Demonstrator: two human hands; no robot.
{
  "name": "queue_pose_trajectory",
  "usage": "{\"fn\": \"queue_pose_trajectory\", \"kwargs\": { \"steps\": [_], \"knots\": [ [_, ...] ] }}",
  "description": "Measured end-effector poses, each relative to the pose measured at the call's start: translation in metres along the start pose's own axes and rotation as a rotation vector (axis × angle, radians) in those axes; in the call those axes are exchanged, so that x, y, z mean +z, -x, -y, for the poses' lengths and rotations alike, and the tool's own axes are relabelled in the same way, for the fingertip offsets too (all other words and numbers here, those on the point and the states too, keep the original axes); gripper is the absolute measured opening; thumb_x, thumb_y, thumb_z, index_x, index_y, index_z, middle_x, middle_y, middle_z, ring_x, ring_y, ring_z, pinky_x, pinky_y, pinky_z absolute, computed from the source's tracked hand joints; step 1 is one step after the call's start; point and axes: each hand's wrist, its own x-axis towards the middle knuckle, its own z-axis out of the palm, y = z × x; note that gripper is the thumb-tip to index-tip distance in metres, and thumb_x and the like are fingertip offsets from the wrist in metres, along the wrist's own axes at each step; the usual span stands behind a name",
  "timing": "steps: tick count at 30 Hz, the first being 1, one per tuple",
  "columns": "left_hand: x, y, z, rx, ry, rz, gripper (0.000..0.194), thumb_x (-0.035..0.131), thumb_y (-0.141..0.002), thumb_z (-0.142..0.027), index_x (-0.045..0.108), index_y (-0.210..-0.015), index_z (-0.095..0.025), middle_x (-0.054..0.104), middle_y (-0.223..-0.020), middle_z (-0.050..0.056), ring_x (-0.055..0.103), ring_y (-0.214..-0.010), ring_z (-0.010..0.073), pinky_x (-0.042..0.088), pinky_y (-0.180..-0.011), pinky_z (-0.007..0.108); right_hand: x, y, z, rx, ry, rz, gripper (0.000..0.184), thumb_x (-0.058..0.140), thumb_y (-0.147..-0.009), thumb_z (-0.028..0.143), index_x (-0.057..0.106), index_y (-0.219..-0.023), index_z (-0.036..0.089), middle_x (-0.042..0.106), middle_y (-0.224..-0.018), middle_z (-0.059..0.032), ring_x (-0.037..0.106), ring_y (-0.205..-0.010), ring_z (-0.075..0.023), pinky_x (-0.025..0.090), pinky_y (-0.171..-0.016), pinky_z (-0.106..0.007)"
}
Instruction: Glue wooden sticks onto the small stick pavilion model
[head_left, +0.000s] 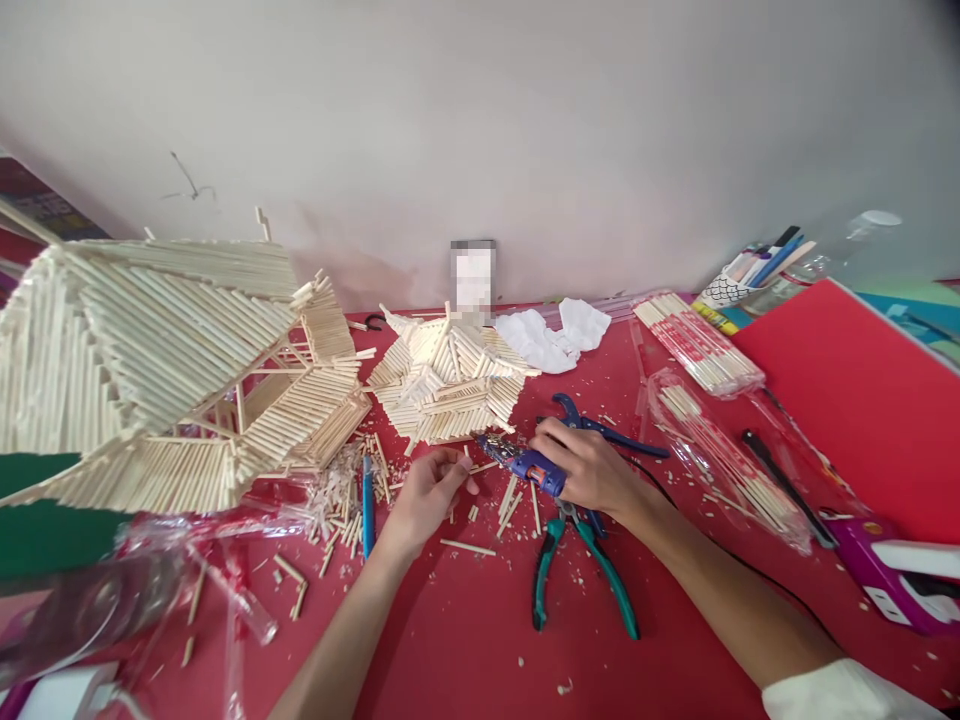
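Observation:
My left hand (431,497) pinches a short piece of wooden stick (466,456) between thumb and fingers, just in front of the small stick-built roof (450,385). Wrapped around a blue hot glue gun (543,474) is my right hand (585,465). The gun's nozzle points left, near the front edge of the small roof and close to my left fingertips. Green-handled pliers (589,570) lie open below my right hand. Behind that hand lies a dark blue cutting tool (622,438), partly hidden by it. Cut stick pieces (510,505) are scattered between my hands.
A large stick-built pavilion (180,340) stands on the left. A blue pen (367,508) lies by a heap of offcuts. White tissue (547,338), packs of chopsticks (697,342), a red board (847,400) and a purple-and-white tool (885,570) are at the back and right.

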Motion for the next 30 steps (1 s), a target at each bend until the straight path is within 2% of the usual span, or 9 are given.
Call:
{"fn": "queue_pose_trajectory", "kwargs": {
  "steps": [12,30],
  "knots": [
    [0.001,-0.001,0.003,-0.022,-0.025,0.034,0.048,0.068,-0.077,-0.063,0.055,-0.086,-0.017,0.061,-0.061,-0.002,0.033,-0.041,0.0048,0.022,-0.042,0.020,0.003,0.004,0.002,-0.010,0.053,-0.054,0.016,0.046,-0.098,0.020,0.057,-0.086,0.020,0.059,-0.085,-0.0069,0.058,-0.072,-0.0176,0.047,-0.061,-0.028],
    [0.000,-0.005,0.011,0.005,-0.075,0.038,0.046,0.064,-0.083,-0.062,0.056,-0.084,-0.017,0.062,-0.063,-0.001,0.033,-0.041,0.0046,0.022,-0.042,0.020,0.003,0.002,0.005,-0.005,0.089,-0.047,0.019,0.045,-0.099,0.021,0.054,-0.082,0.020,0.057,-0.081,-0.0058,0.056,-0.069,-0.0164,0.043,-0.059,-0.027]
  ]
}}
